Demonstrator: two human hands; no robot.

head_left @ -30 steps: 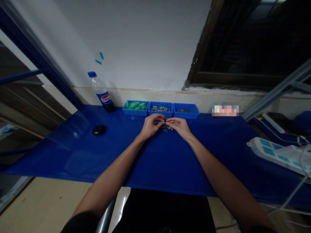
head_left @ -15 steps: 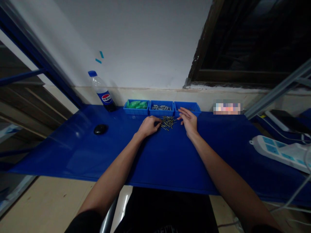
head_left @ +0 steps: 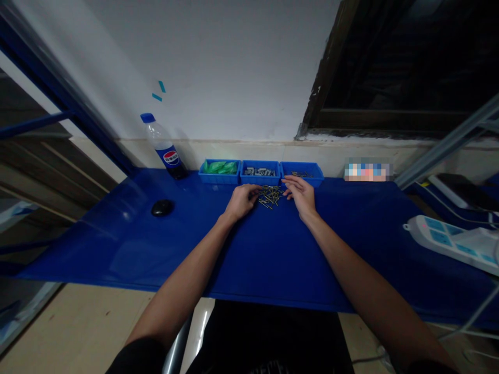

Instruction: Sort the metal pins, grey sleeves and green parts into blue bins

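A loose pile of thin, brass-and-silver screws (head_left: 270, 196) lies on the blue table between my two hands. At the left edge of the pile is my left hand (head_left: 240, 201), palm down, its fingers curled together; what the fingertips hold, if anything, is hidden. My right hand (head_left: 302, 197) hovers by the pile's right side, in front of the right-hand blue bin (head_left: 317, 176). Its fingers are stretched toward the left and somewhat apart, with no object visible in them.
Beside that bin stand a blue bin of grey metal parts (head_left: 260, 172) and one with a green bag (head_left: 220, 167). A Pepsi bottle (head_left: 170, 156) and black mouse (head_left: 162, 208) are at left. At right lie a power strip (head_left: 440, 236) and a blurred-out box (head_left: 368, 171).
My right hand's fingers have dipped and drawn slightly closer to the pile. My left hand has shifted a little forward along the pile's edge.
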